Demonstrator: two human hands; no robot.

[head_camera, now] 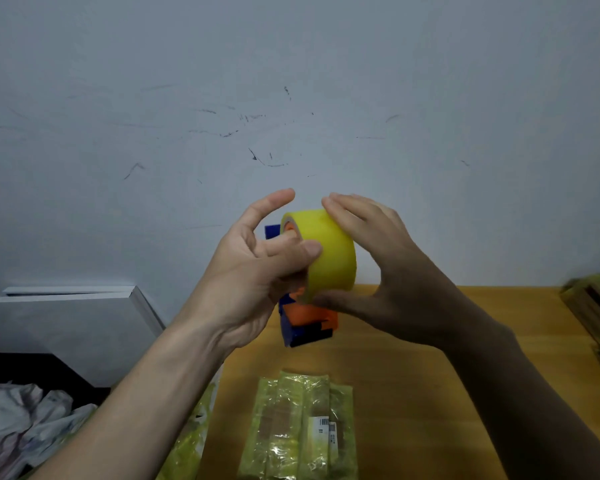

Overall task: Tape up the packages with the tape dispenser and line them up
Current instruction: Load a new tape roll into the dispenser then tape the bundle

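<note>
Tape roll [329,252]: translucent yellow, with an orange core showing at its open side.
Tape dispenser [307,322]: orange body with dark blue parts.
Package [300,426]: brown under glossy yellow-green tape, with a small white barcode label.
Worktop [413,375]: warm yellow-orange wood tone.
Wall [291,81]: pale grey-blue, marked with thin dark scuffs and scratches.
Cloth [18,420]: crumpled, white-grey.
Stack at right edge [593,306]: yellow-green and brown, blurred.

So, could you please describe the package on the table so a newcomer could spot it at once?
Start at the wooden table under the raised hands. Near its front edge, below the tape dispenser, lies the package: flat, wrapped in glossy yellowish tape. Only it shows a small white barcode label.
</note>
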